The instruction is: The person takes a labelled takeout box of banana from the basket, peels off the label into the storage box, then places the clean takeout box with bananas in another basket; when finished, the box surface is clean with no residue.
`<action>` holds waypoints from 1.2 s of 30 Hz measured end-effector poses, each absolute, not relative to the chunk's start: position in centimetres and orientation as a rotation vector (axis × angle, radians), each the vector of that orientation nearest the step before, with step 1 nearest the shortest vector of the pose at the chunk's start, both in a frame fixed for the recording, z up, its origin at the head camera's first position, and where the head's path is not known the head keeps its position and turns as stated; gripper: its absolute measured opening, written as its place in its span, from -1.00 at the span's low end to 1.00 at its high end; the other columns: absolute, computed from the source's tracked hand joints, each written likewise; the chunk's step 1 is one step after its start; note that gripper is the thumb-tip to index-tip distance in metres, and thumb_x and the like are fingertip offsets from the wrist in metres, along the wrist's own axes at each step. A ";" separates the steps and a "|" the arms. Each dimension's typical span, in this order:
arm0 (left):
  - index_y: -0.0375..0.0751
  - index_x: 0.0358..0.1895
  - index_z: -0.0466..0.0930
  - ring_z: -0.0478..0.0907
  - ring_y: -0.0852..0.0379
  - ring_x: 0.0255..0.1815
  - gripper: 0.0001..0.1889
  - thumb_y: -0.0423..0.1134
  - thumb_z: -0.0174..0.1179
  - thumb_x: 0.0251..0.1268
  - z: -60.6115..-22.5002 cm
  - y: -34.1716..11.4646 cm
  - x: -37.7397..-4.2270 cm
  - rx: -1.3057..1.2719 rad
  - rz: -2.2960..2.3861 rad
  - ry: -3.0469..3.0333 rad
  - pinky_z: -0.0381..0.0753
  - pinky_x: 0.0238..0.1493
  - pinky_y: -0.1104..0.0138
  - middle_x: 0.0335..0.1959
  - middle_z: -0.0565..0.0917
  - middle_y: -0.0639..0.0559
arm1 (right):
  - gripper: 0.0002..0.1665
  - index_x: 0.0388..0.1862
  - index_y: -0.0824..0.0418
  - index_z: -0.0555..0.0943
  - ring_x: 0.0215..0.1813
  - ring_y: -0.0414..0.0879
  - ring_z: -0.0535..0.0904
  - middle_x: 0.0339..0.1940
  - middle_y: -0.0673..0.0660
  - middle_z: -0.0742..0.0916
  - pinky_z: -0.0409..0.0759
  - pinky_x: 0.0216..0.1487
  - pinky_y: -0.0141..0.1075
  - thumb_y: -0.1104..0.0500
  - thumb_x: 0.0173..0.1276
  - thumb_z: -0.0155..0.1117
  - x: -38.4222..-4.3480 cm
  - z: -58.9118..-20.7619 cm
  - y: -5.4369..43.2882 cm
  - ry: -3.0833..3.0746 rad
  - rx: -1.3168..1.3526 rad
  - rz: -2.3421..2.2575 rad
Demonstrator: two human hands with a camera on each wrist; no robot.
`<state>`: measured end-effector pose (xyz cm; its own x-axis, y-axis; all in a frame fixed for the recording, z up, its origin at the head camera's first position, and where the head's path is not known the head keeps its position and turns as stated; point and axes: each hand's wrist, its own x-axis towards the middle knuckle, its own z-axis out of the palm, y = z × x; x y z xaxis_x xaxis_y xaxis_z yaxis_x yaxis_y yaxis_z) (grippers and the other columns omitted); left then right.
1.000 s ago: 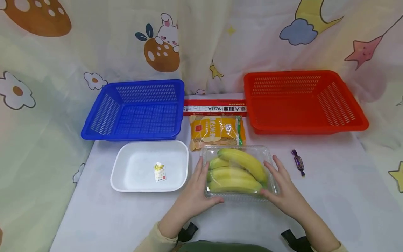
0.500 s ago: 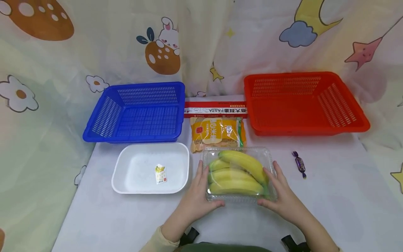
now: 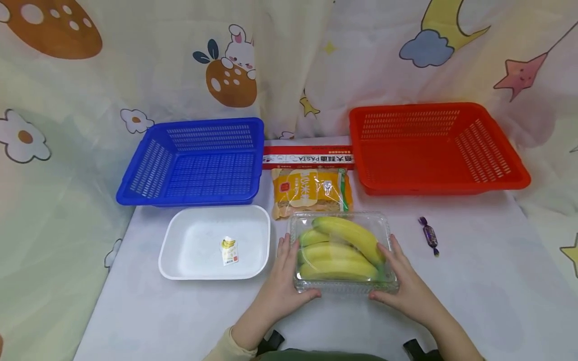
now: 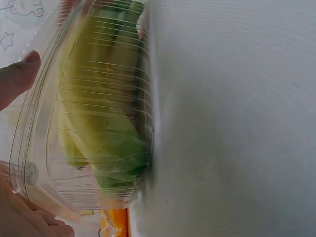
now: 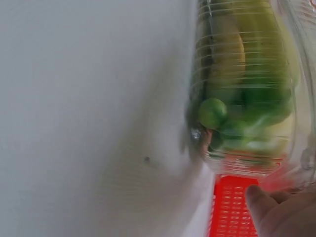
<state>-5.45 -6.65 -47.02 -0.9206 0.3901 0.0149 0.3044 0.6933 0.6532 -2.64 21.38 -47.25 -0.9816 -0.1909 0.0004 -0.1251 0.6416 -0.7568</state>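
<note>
A clear plastic clamshell box stands on the white-covered table with several bananas inside, their tips green. My left hand holds its left side, the fingers along the side and the thumb at the front edge. On the opposite side my right hand holds it the same way. In the left wrist view the thumb is beside the rim and fingers lie below the corner. The right wrist view shows fingers at the end of the box. The lid looks down on the box.
A blue basket is at the back left, a red basket at the back right. Between them lie a pasta packet and an orange food bag. A white tray holds a banana card. A purple wrapped candy lies right.
My right thumb has slid from the top of the lid down to the front edge. Both hands have drawn slightly towards me along the sides of the box. The box has stayed nearly in place.
</note>
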 end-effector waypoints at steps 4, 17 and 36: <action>-0.13 0.44 -0.15 -0.24 -0.14 0.47 0.18 0.12 0.41 -0.26 -47.2 -6.8 -5.4 0.549 1.066 2.779 0.08 0.35 -0.04 0.48 -0.25 -0.06 | 0.09 0.35 0.07 0.21 0.33 0.48 0.05 0.49 0.24 -0.09 0.18 -0.01 0.45 0.04 -0.20 0.54 -2.7 -47.7 21.3 2.809 -0.292 -1.289; -0.20 0.41 -0.06 -0.05 -0.14 0.44 0.16 0.11 0.44 -0.30 -47.9 -6.4 -4.3 0.534 1.133 2.776 0.18 0.32 0.00 0.47 -0.14 -0.13 | 0.21 0.39 0.08 0.13 0.33 0.43 0.11 0.49 0.22 0.00 0.23 0.02 0.38 -0.02 -0.26 0.55 -1.5 -48.3 21.6 2.876 -0.251 -1.236; -0.20 0.41 -0.05 -0.03 -0.16 0.43 0.16 0.12 0.44 -0.30 -47.8 -6.5 -5.1 0.594 1.171 2.838 0.18 0.31 -0.01 0.48 -0.12 -0.09 | 0.20 0.39 0.09 0.14 0.31 0.42 0.15 0.48 0.21 0.03 0.26 0.00 0.36 0.01 -0.27 0.56 -2.2 -48.3 21.3 2.931 -0.279 -1.249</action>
<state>-5.06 -6.52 -47.81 -0.9278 0.3501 0.1289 0.3391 0.6474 0.6826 -2.21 21.31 -48.30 -0.9832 -0.1378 0.1198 -0.1819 0.6798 -0.7105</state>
